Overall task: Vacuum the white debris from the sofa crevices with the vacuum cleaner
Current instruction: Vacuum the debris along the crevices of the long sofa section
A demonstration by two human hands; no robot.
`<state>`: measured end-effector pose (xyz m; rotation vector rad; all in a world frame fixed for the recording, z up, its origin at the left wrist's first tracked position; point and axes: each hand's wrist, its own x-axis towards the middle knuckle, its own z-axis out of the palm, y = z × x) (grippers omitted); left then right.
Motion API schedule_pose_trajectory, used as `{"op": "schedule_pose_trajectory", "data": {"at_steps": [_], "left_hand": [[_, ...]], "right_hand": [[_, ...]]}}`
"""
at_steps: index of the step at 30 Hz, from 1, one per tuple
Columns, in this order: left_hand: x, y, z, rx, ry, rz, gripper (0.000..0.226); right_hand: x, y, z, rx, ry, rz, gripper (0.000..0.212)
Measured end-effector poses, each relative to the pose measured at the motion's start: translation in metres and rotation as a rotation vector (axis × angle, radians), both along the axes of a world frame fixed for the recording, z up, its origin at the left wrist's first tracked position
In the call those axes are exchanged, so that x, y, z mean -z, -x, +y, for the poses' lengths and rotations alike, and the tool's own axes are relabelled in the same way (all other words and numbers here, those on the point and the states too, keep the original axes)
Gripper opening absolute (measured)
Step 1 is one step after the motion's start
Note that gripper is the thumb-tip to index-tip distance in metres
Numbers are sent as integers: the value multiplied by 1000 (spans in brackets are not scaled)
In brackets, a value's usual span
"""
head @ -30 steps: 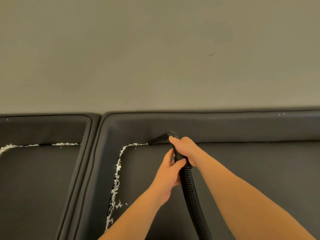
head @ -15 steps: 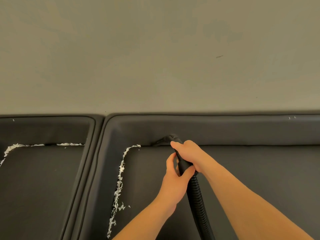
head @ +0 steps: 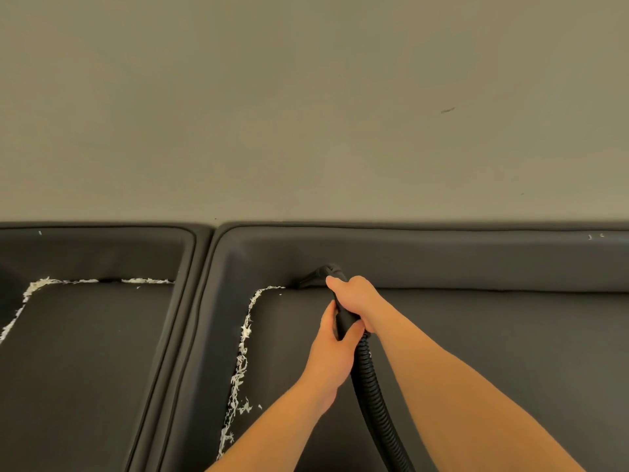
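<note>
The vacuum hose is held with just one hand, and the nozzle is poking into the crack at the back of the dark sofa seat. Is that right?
Not quite. The head view shows both hands on the vacuum hose: the right hand grips the top and the left hand grips just below. The rest is right: the nozzle pokes into the back crack of the dark sofa seat.

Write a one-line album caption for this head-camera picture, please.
Both hands, left hand and right hand, grip a black vacuum hose, nozzle aimed at white debris along the sofa crevice.

A black vacuum nozzle (head: 315,276) is pointing left into the sofa's (head: 476,260) rear crevice, its ribbed hose (head: 374,396) trailing toward the camera. White debris (head: 243,338) is lining the crevice's corner and left side; more (head: 85,281) is lying along the neighbouring seat's crevices.
</note>
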<state>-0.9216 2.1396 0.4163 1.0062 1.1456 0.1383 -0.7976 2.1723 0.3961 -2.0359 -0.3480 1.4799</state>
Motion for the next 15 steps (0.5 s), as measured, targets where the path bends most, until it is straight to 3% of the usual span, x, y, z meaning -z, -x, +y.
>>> {"op": "schedule_pose_trajectory", "data": {"at_steps": [6, 15], "left_hand": [[-3, 3, -10, 2, 41, 4, 61], [-7, 10, -3, 3, 100, -56, 79]], "right_hand": [[-5, 3, -17, -15, -12, 33, 34], [-18, 6, -17, -67, -49, 48, 36]]}}
